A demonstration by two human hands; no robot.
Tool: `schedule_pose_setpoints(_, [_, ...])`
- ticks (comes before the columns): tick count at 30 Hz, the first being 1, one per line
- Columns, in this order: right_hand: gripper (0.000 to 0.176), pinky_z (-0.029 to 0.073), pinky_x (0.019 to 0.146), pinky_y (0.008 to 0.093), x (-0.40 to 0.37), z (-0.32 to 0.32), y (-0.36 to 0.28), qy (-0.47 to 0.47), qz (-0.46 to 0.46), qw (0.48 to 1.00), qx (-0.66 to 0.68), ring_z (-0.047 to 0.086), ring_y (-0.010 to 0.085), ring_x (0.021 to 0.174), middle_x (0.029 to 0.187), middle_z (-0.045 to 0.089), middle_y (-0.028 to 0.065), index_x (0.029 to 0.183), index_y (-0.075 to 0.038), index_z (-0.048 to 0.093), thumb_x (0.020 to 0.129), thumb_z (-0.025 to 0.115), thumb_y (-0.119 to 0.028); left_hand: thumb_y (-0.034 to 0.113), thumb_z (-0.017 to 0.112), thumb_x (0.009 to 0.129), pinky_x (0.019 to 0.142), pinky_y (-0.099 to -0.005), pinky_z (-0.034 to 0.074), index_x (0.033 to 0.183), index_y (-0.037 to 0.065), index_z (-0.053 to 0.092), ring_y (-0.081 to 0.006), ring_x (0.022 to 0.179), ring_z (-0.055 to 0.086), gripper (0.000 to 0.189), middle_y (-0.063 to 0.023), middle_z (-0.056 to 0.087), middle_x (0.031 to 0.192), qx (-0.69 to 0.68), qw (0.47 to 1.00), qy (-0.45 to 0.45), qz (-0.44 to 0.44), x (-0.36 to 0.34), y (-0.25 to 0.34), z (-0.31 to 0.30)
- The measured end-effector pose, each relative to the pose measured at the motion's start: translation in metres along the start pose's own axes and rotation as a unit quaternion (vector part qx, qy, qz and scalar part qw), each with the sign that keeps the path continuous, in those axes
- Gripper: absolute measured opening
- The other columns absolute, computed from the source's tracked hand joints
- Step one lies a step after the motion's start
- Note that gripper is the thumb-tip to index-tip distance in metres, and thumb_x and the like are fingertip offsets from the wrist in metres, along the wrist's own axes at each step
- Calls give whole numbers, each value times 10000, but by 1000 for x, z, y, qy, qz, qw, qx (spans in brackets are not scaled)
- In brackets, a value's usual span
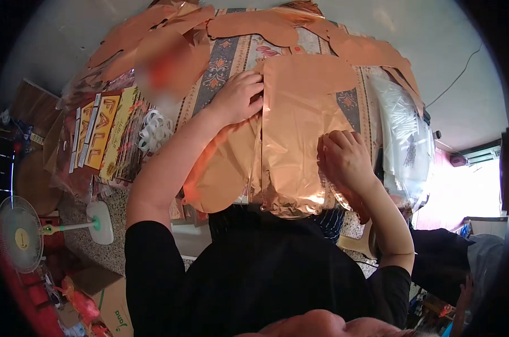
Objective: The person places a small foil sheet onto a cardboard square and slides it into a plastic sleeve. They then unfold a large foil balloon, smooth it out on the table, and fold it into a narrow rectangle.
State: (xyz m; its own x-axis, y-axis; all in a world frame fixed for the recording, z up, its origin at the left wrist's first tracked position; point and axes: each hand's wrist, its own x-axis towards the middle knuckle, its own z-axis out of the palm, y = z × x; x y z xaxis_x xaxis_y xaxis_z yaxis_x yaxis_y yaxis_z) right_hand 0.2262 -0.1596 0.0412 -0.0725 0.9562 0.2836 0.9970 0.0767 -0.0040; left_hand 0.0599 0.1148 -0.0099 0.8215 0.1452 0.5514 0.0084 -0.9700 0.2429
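1. Our left hand [239, 96] grips the copper foil sheet [291, 146] at its upper edge, fingers curled.
2. Our right hand [344, 157] seemingly pinches its right edge.
3. The sheet lies on the patterned table [223, 59].

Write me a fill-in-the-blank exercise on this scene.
The left hand and right hand both touch the copper foil sheet, which lies on a patterned ___.
A white electric ___ stands on the floor, lower left.
The person's sleeves are ___.
Missing: tablecloth; fan; black.
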Motion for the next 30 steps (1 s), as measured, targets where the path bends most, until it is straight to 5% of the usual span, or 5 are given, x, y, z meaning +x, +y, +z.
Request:
schedule_pose_setpoints(15, [169, 406, 856, 371, 0, -10, -14, -7, -8, 1000, -9, 562, 234, 902, 924, 573, 69, 949, -58, 590, 821, 621, -164, 177, 627, 787, 898, -421, 452, 945, 29, 651, -315, 1022, 549, 219, -112, 598, 994, -3, 1000, -1, -5, 2, 2, 0])
schedule_pose_setpoints(18, [336, 395, 976, 419, 1, -10, -13, -52, -22, 997, 47, 564, 285, 1051, 1098, 597, 127, 1097, -31, 584, 837, 637, -237, 188, 627, 793, 920, -425, 443, 974, 30, 647, -317, 1049, 543, 240, -111, 598, 1019, 2, 1000, 13, 2, 1, 1, 3])
schedule_pose_setpoints(20, [562, 315, 1099, 489, 1, 0, -23, -25, 67, 994, 80, 459, 368, 1273, 1364, 494, 203, 1313, -3, 498, 847, 632, -285, 192, 626, 797, 929, -425, 439, 984, 29, 643, -316, 1064, 539, 249, -111, 597, 1033, 1, 1000, 0, -6, 1, 3, 1])
schedule_pose_setpoints(23, [758, 232, 1137, 526, 4, 4, -36, -70, 48, 988, 130, 336, 405, 1376, 1499, 324, 256, 1432, 10, 361, 852, 621, -404, 193, 627, 799, 944, -426, 433, 996, 26, 638, -315, 1090, 531, 259, -113, 595, 1054, 8, 1000, -10, -13, 0, 3, 1])
schedule_pose_setpoints(30, [798, 132, 1147, 579, 0, 28, -59, -87, -37, 993, 66, 246, 421, 1420, 1516, 301, 236, 1447, -7, 357, 895, 496, -567, 183, 633, 801, 965, -431, 426, 1027, 18, 633, -329, 1093, 538, 280, -132, 591, 1085, -12, 998, -47, -45, 0, 0, -1])
